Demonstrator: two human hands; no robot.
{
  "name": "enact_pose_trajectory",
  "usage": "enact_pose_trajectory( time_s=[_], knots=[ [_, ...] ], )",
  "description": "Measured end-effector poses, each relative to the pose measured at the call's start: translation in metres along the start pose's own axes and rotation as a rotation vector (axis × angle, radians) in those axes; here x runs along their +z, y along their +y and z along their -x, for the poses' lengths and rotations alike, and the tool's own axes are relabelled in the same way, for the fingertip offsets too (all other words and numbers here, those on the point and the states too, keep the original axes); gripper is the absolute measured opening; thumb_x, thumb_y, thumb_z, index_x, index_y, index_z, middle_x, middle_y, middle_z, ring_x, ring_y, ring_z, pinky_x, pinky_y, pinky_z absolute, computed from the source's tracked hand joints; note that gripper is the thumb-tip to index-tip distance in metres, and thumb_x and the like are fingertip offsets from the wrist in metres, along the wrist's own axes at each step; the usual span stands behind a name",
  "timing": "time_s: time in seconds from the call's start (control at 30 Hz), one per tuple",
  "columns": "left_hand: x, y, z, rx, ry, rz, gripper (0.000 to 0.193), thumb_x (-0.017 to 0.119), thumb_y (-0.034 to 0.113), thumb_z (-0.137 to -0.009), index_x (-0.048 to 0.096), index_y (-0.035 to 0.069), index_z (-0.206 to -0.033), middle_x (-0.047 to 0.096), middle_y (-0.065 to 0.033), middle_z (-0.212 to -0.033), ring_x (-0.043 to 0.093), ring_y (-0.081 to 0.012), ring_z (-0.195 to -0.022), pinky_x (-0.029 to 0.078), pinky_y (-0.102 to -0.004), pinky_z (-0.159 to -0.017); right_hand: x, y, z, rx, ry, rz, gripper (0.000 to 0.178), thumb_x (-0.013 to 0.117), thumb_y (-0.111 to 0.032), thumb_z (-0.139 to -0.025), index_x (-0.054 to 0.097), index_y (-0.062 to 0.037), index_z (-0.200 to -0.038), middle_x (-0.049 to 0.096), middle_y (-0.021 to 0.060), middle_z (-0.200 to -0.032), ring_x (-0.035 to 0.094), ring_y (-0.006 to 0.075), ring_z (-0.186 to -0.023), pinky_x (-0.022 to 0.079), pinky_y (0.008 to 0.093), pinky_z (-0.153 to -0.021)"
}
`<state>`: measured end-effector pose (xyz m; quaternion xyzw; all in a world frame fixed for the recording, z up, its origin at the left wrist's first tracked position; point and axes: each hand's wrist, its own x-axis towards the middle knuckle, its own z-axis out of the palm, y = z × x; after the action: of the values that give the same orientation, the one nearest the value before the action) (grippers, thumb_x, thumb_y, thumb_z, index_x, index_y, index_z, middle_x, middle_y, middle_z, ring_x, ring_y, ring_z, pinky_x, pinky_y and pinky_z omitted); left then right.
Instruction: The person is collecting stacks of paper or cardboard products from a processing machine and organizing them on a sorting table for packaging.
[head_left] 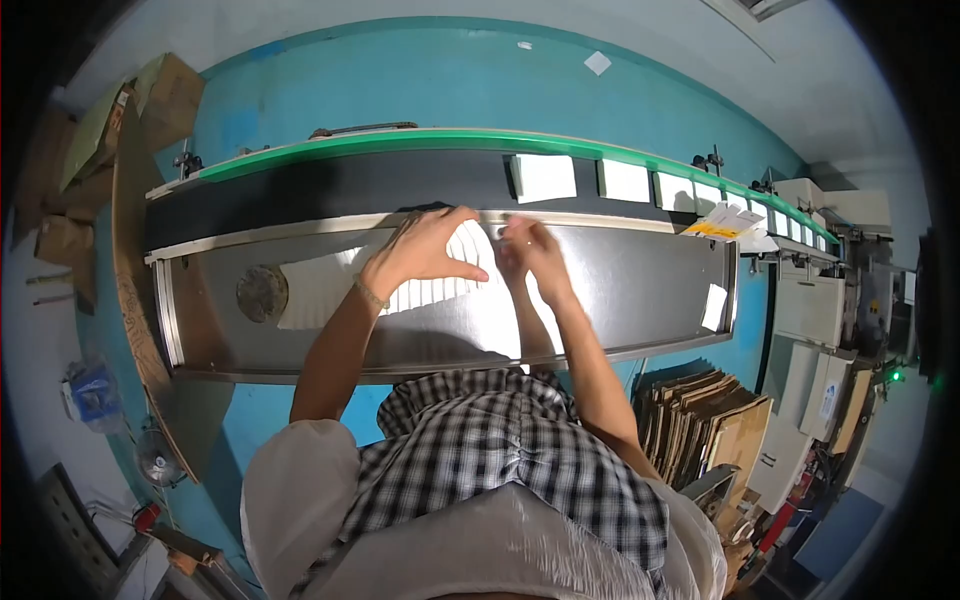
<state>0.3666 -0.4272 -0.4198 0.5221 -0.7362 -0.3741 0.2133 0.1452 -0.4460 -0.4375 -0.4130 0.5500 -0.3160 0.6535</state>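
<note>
The left hand (425, 250) arches over the right part of a row of ribbed white pieces (430, 293), thumb spread wide from the fingers; its grip is not closed around anything visible. The right hand (538, 265) is raised just beyond the row's right end, fingers bent and blurred; whether its grip has hold of anything can't be made out. The rimmed steel bench (640, 285) contains the row and, at its left end, a round weight-like disc (262, 293).

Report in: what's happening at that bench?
Left grip spread over white row. Right grip to its right, fingers blurred. Round block at row's left end.
</note>
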Motion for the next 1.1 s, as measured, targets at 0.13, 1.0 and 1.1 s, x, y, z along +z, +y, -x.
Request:
enact_pose_trajectory(
  time_s=[0.13,1.0,1.1],
  knots=[
    [-0.005,-0.002,0.011,0.136,0.071,-0.075,0.083,0.089,0.044,-0.065,0.057,0.006,-0.132,0.063,-0.0216,-0.126,0.06,-0.04,-0.117,0.047,-0.0443,-0.097,0.031,0.0,0.024,-0.126,-0.034,0.372,0.044,0.066,-0.038,-0.097,0.063,0.0012,-0.115,0.063,0.0053,-0.089,0.055,0.0114,-0.078,0.047,0.0262,-0.072],
    [-0.01,-0.015,0.016,0.029,-0.009,0.021,0.082,0.087,0.046,-0.065,0.058,0.006,-0.131,0.063,-0.02,-0.125,0.062,-0.0398,-0.114,0.049,-0.0445,-0.095,0.018,0.014,0.027,0.281,-0.196,0.019,0.04,0.062,-0.03,-0.099,0.059,0.0004,-0.125,0.065,0.0067,-0.1,0.06,0.0131,-0.087,0.049,0.028,-0.076],
    [-0.007,-0.019,0.016,0.075,0.03,0.026,0.081,0.087,0.047,-0.065,0.059,0.006,-0.128,0.064,-0.0201,-0.123,0.062,-0.0397,-0.113,0.049,-0.044,-0.095,0.026,-0.002,0.03,0.153,-0.272,0.32,0.041,0.063,-0.025,-0.096,0.058,0.0021,-0.126,0.066,0.0074,-0.096,0.061,0.0123,-0.08,0.049,0.0266,-0.073]
  ],
)
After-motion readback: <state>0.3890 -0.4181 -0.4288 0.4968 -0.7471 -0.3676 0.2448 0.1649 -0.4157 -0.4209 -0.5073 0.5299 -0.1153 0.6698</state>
